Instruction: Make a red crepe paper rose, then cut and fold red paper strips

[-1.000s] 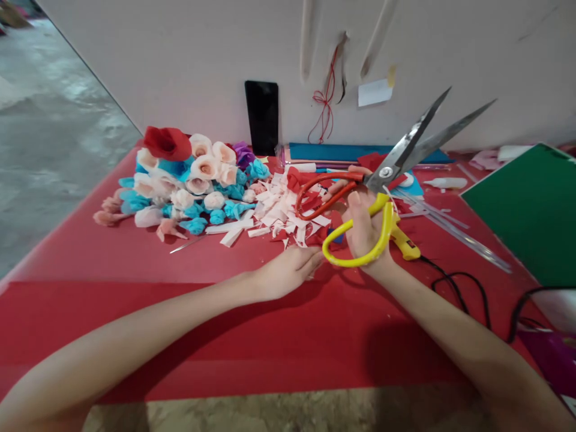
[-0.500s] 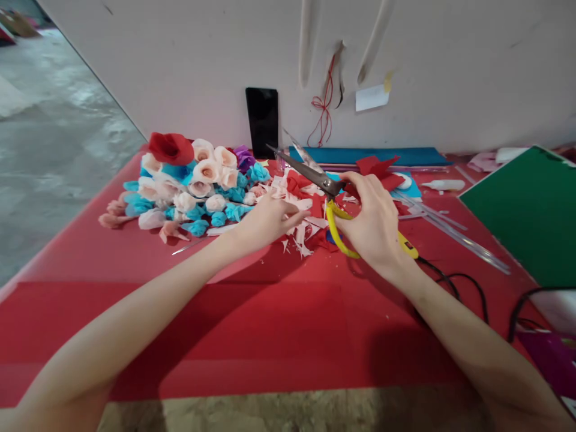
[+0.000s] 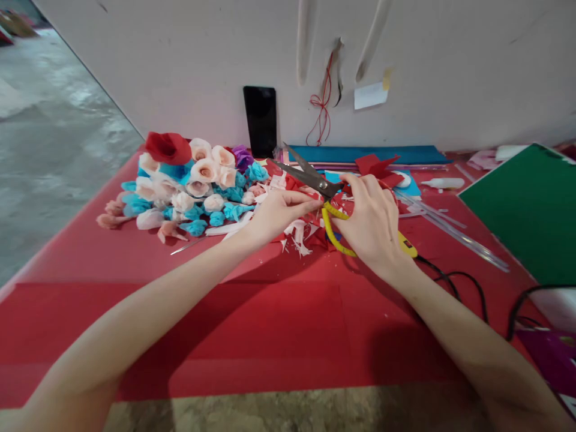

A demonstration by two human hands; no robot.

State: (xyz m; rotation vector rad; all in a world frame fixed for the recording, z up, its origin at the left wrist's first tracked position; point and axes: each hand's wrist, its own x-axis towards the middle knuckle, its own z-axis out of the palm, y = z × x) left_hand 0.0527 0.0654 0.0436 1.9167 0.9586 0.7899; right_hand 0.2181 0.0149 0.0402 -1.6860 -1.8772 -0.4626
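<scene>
My right hand (image 3: 371, 219) grips a pair of scissors (image 3: 324, 186) by the yellow handles. Its dark blades are spread apart and point up and to the left. My left hand (image 3: 285, 213) is closed in a pinch, thumb and fingertips together just beside the scissors' handles; what is in the pinch, if anything, I cannot make out. Under both hands lies a pile of white and red paper scraps (image 3: 299, 237). Left of my left hand rests a heap of crepe paper flowers (image 3: 204, 174) in white, blue, pink, purple and red.
A black phone (image 3: 260, 123) leans on the wall behind the red tabletop (image 3: 252, 336). To the right are a yellow tool (image 3: 407, 245) with a black cord, clear sticks (image 3: 463, 237), a white bottle (image 3: 444, 183) and a green board (image 3: 522, 216). Blue paper (image 3: 369, 155) lies along the wall.
My left hand has moved right, up to the scissors' handles, and its fingers have come together. The scissors have shifted slightly in my right hand's hold, blades still spread.
</scene>
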